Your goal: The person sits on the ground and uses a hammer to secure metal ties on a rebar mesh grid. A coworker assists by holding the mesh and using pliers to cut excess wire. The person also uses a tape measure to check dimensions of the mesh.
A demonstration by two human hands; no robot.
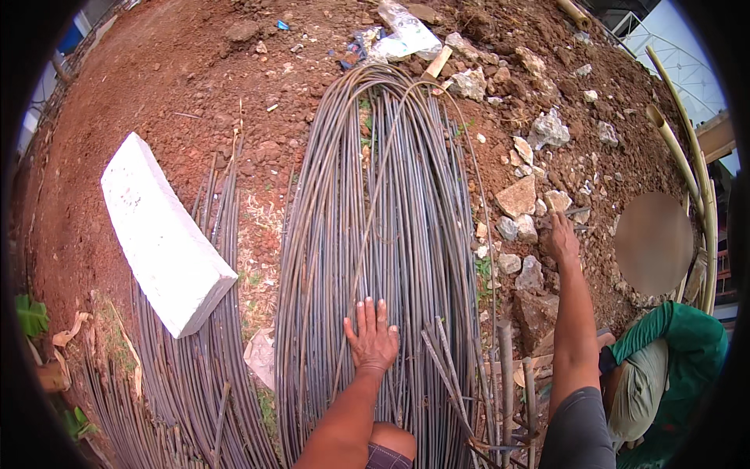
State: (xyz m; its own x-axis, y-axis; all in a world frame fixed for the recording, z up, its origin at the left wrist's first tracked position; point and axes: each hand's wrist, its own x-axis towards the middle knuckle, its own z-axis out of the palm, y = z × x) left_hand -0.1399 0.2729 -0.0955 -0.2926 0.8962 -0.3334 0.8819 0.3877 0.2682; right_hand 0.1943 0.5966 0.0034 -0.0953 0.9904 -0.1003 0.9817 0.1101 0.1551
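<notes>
My left hand [372, 338] lies flat with its fingers spread on a thick bundle of long steel rebar [320, 258]. The bars bend round into a loop at the far end. My right hand [561, 234] reaches out to the right, over broken stones and dirt, at least one finger stretched forward. Its other fingers are partly hidden, and I see nothing held in it. Just past it sits a pale stone [558, 201], and a short dark rod-like piece [576, 211] shows beside the fingertips.
A white block [160, 234] rests on more rebar [187, 375] at the left. Cut bar ends [506, 375] stick up at the lower right. Beside me crouches a person in a green top [683, 367]. Plastic sheeting [406, 35] and rubble lie far off; bamboo poles [695, 172] line the right.
</notes>
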